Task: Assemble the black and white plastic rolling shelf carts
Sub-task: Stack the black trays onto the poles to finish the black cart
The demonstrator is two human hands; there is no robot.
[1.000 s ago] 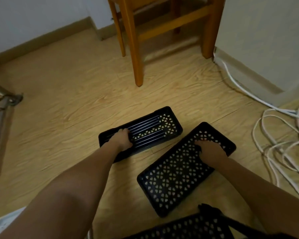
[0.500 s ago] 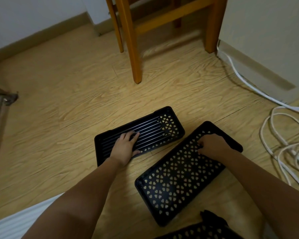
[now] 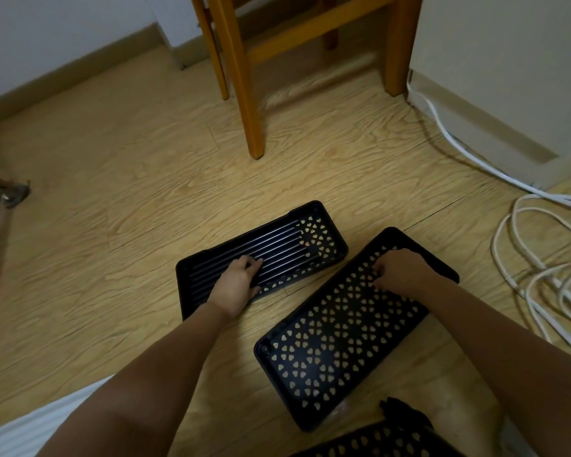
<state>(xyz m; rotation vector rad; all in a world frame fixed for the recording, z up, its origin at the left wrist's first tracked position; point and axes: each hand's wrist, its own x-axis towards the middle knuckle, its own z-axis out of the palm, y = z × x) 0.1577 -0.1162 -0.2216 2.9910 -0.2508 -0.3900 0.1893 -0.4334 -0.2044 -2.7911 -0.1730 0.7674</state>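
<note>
Your left hand (image 3: 235, 282) curls over the black poles (image 3: 277, 245) lying lengthwise in the left tray (image 3: 317, 233) on the floor (image 3: 112, 192), their axis running away rightward, while your right hand (image 3: 400, 270) hooks fingers into the far end of the perforated tray (image 3: 337, 334).

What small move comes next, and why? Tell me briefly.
Probably lift one tube: the left hand curls over the black plastic tubes lying in the far black perforated plastic tray, while the right hand rests on the near black perforated plastic tray.

Wooden chair legs (image 3: 241, 94) on floor (image 3: 112, 159); white cables (image 3: 475, 161) coiled right.
</note>
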